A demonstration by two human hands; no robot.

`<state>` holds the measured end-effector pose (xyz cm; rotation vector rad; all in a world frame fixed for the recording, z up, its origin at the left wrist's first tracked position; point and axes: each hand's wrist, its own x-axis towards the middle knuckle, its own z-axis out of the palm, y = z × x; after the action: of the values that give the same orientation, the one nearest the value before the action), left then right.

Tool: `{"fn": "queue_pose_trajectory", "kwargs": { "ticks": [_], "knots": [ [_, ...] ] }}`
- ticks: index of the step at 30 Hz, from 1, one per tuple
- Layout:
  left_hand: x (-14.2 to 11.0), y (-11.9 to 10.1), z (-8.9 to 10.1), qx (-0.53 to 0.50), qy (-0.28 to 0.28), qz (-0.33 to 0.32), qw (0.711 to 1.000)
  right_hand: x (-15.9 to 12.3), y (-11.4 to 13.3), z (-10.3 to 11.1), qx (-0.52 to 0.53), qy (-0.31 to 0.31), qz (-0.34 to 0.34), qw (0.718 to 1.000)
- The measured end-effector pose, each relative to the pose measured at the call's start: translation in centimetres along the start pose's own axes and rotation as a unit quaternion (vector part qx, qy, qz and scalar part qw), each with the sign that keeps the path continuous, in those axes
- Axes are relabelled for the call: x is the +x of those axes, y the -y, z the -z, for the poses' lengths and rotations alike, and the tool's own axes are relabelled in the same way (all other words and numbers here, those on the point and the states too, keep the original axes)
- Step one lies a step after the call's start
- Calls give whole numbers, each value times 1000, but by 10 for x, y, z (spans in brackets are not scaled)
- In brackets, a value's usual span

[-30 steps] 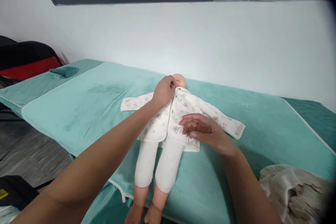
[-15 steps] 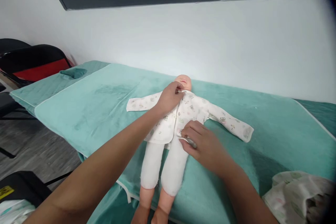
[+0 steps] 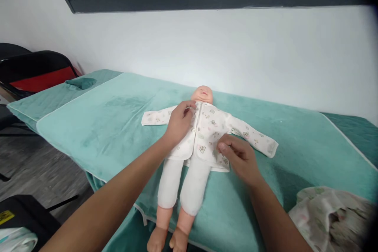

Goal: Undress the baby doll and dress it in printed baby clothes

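Note:
A baby doll (image 3: pixel 204 93) lies on its back, its arms spread wide. It wears a white long-sleeved baby jacket (image 3: pixel 211 126) with small printed figures, its front edges meeting along the middle. White padding covers the upper legs (image 3: pixel 190 189); the feet are bare. Over the jacket's upper chest is my left hand (image 3: pixel 179 123), thumb and forefinger apart near the collar, with nothing visible between them. My right hand (image 3: pixel 240 159) hovers at the jacket's lower side, fingers curled in and no cloth seen in them.
The doll rests on a bed with a green cover (image 3: pixel 97 126) against a white wall. A crumpled printed cloth (image 3: pixel 319 212) lies at the lower right. Black and red folding chairs (image 3: pixel 44 78) stand at the left, and a black bag (image 3: pixel 26 220) is at the lower left.
My right hand has let go of the jacket's lower front edge and moved right. My left hand has drawn back slightly left and down from the collar.

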<state>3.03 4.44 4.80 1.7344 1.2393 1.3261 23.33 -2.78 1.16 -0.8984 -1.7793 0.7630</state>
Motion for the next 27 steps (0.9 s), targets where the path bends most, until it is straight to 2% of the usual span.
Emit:
{"fn": "queue_pose_trajectory", "kwargs": {
  "ticks": [3, 5, 8, 10, 14, 16, 18, 21, 27],
  "knots": [
    [-32, 12, 16, 3, -56, 41, 998, -9, -11, -4, -38, -73, -60, 995],
    [-49, 25, 28, 1, -85, 114, 990, -16, -19, -10, -63, -138, -115, 982],
    [-62, 43, 44, -64, -72, 235, 967, -22, -31, -18, -75, -228, -198, 950],
    [-63, 50, 51, -156, -35, 270, 950, -20, -37, -21, -94, -245, -236, 936],
    [-57, 51, 54, -297, 42, 286, 910, -5, -41, -22, -103, -240, -302, 917],
    [-53, 49, 50, -328, 55, 300, 894, 4, -39, -24, -40, -240, -332, 911],
    [-49, 48, 46, -353, 57, 300, 884, 10, -37, -28, 84, -219, -348, 908],
    [-41, 50, 39, -390, 59, 272, 878, 17, -37, -35, 255, -181, -330, 890],
    [-12, 63, 24, -432, 37, 235, 870, 37, -53, -33, 341, -240, -304, 857]
  ]
}}
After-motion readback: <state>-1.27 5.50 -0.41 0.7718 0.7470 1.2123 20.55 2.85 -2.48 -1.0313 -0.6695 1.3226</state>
